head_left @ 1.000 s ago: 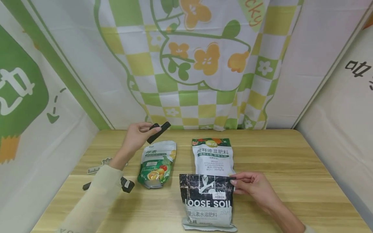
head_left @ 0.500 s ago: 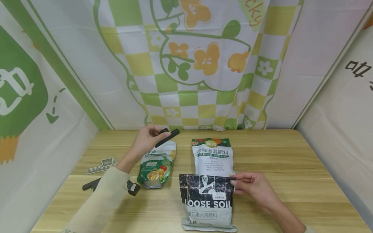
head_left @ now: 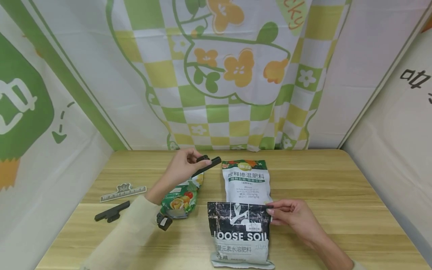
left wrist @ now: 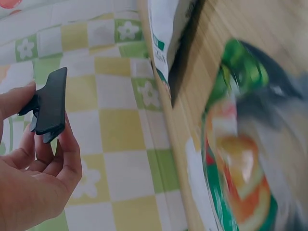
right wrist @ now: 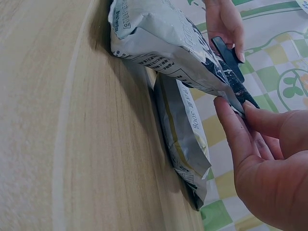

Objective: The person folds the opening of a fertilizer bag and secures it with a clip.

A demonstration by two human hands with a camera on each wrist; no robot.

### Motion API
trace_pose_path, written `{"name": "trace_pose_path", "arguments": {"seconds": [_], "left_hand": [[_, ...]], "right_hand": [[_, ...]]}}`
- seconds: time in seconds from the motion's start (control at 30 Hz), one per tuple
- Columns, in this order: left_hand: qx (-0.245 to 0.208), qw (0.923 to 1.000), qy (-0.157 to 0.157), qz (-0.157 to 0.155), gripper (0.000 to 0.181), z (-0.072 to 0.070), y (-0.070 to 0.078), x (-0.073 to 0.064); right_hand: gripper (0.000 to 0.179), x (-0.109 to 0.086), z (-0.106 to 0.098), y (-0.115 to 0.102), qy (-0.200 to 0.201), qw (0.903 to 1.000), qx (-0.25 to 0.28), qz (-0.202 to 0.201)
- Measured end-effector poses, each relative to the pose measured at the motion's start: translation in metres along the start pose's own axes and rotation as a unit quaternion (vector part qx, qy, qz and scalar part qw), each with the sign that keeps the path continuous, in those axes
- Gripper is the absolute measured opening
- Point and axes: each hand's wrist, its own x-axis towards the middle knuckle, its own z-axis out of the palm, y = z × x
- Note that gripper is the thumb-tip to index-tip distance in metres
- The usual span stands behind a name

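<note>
My left hand [head_left: 182, 165] pinches a black bag clip [head_left: 215, 162] between thumb and fingers, above the green-and-white fruit-printed pouch [head_left: 183, 202]. In the left wrist view the clip [left wrist: 54, 103] is gripped at its handle. My right hand [head_left: 298, 221] pinches the top right corner of the black-and-white LOOSE SOIL bag [head_left: 241, 236], which stands upright near me. The right wrist view shows thumb and fingers on the top edge of this bag [right wrist: 159, 45]. Behind it is a white fertilizer bag [head_left: 246, 183], its lower part hidden.
A silver clip with a crown shape [head_left: 123, 192] and another black clip [head_left: 112, 212] lie at the left of the wooden table [head_left: 337, 187]. A checked curtain [head_left: 219, 120] hangs behind the table's back edge. My left sleeve [head_left: 125, 228] reaches across the left side.
My left hand has moved right and slightly down with the black bag clip, passing over the fruit-printed pouch. The clips on the table show more fully. My right hand has not moved.
</note>
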Motion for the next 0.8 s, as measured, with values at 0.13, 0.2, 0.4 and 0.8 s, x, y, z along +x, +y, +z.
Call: {"name": "trace_pose_path", "arguments": {"seconds": [0.13, 0.2, 0.4, 0.8], "left_hand": [[0.004, 0.9998, -0.014, 0.015, 0.028, 0.009, 0.007, -0.001], [0.003, 0.9996, -0.022, 0.020, 0.028, 0.013, 0.010, -0.001], [-0.018, 0.9988, -0.045, 0.009, 0.029, 0.024, 0.012, -0.001], [-0.024, 0.9926, -0.110, 0.047, 0.024, 0.044, 0.024, -0.011]], "right_hand": [[0.034, -0.001, 0.000, -0.001, 0.000, 1.0000, -0.003, 0.003], [0.034, -0.001, 0.000, -0.001, 0.001, 1.0000, -0.004, 0.008], [0.035, -0.001, -0.001, -0.001, -0.003, 1.0000, -0.007, 0.000], [0.037, 0.000, -0.002, 0.001, -0.004, 0.9999, -0.005, -0.009]]}}
